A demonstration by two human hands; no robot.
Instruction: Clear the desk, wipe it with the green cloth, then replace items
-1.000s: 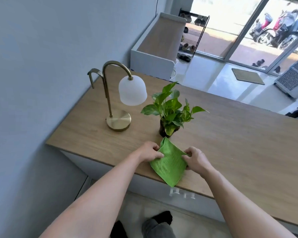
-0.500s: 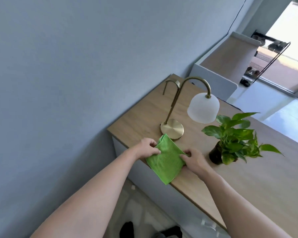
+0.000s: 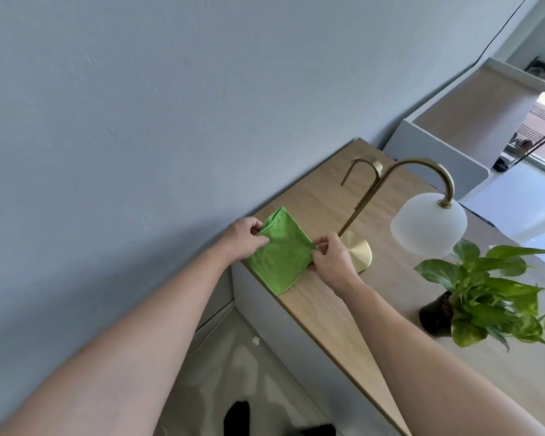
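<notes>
Green cloth [image 3: 280, 250] folded to a rough rectangle, lying flat at the near left corner of the wooden worktop [image 3: 328, 313], close to the grey wall [image 3: 139, 105]. Lower tip of cloth reaching the worktop's front edge.

Left hand [image 3: 244, 239] at the cloth's left edge. Fingers [image 3: 260, 243] curled and closed on that edge: thumb on top of the fabric, remaining fingers tucked at or under the fold; exact contact underneath hidden.

Right hand [image 3: 332, 258] at the cloth's right edge, directly opposite. Fingers [image 3: 318, 251] pinched shut on the fabric, a small crease raised at the pinch point. Cloth stretched between the two hands, middle of the fabric uncovered.

Brass lamp [image 3: 400, 196] standing on worktop just right of the right hand; round base [image 3: 357, 251] partly behind that hand, near the cloth but apart from it. White glass shade [image 3: 428, 225] hanging from the curved neck, above and right of the base.

Potted plant [image 3: 485, 294] farther right, dark pot, green leaves, well apart from cloth.

Both forearms bare, reaching in from lower frame. Floor [image 3: 233, 372] visible below the worktop's front edge.
</notes>
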